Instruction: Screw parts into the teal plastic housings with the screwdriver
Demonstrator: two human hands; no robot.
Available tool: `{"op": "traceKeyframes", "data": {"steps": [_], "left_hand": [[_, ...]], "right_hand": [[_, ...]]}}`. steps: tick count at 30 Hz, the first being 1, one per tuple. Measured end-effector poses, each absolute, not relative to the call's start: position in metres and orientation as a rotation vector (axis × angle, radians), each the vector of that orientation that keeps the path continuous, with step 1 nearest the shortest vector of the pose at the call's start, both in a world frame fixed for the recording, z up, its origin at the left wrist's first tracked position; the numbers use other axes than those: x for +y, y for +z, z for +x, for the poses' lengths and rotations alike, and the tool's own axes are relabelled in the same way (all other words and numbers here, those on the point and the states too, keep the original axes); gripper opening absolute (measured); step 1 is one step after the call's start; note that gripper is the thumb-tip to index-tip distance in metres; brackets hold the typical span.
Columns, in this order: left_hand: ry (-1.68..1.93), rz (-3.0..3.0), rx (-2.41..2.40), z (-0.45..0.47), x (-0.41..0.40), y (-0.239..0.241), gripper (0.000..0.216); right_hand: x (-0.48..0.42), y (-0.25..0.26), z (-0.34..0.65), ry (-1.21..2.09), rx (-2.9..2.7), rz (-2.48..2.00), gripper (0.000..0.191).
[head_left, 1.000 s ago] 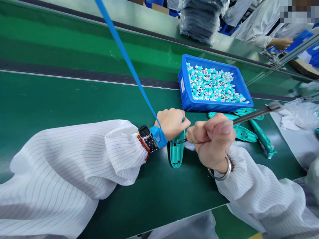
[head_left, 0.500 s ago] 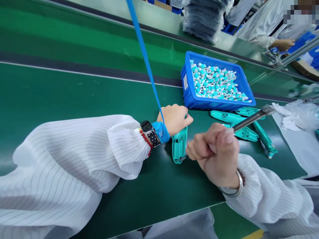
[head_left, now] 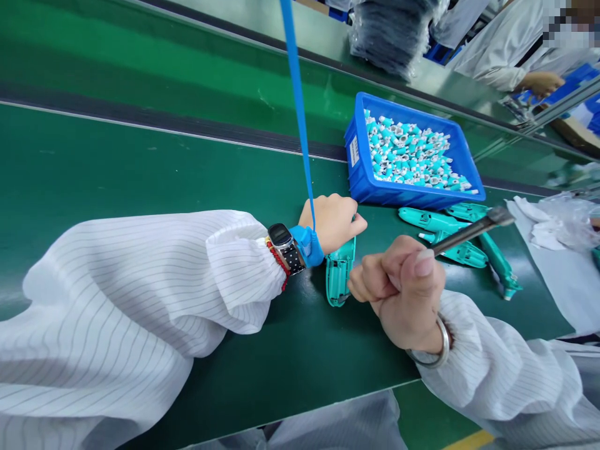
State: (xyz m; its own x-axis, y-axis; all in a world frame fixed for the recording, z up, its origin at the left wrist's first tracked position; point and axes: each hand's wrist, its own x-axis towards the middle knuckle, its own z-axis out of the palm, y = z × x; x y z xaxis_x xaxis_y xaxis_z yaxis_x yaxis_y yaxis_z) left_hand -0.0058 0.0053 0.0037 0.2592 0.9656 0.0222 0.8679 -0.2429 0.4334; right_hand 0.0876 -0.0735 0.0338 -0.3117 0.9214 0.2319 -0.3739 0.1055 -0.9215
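On my feed the left hand [head_left: 332,224] is closed over the upper end of a teal plastic housing [head_left: 340,274], gripping it against the belt. The right hand [head_left: 398,292] is clenched in a fist around what I take to be a screwdriver [head_left: 469,233]: its dark shank leaves the fist at 2 o'clock, and a thin tip at 8 o'clock reaches the housing's lower end, though I cannot tell whether it goes in. From the left hand the housing lies at 6 o'clock, its long axis running roughly 12 to 6; from the right fist, just beside it, the housing sits at 9 o'clock. A blue wrist strap [head_left: 307,245] on the left wrist sends its lead [head_left: 296,94] up to 12 o'clock. Beyond the fist, more teal housings [head_left: 434,220] lie from 1 to 3 o'clock, and a blue plastic bin [head_left: 398,197] of small teal-and-white parts [head_left: 412,153] stands at 12 o'clock. The green conveyor belt [head_left: 164,175] stretches away at 9 o'clock, and its near edge [head_left: 304,411] runs at 6 o'clock.
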Motion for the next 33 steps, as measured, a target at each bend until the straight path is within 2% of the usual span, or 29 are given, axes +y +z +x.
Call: {"op": "traceKeyframes", "data": {"steps": [7,14,16,20,23,30,33], "left_hand": [[0.388,2.21,1.668,-0.004,0.006,0.005,0.034],[0.412,2.216,1.686,-0.007,0.005,0.003,0.034],[0.4,2.214,1.69,-0.008,0.005,0.004,0.035],[0.333,2.172,1.675,-0.008,0.004,0.008,0.039],[0.309,2.122,1.666,-0.008,0.004,0.009,0.042],[0.38,2.122,1.62,-0.01,0.007,-0.001,0.04],[0.559,2.045,1.518,-0.011,0.003,-0.006,0.029]], "right_hand": [[-0.082,0.024,0.092,1.356,-1.367,-0.489,0.035],[-0.066,0.037,0.096,1.443,-1.261,-0.667,0.037],[-0.058,0.042,0.106,1.301,-1.35,-0.759,0.036],[-0.041,0.04,0.128,0.93,-1.834,-1.256,0.029],[-0.033,0.029,0.135,0.99,-2.05,-1.465,0.023],[-0.027,0.009,0.126,1.124,-2.033,-1.471,0.017],[-0.023,0.003,0.132,1.072,-2.062,-1.446,0.01]]}}
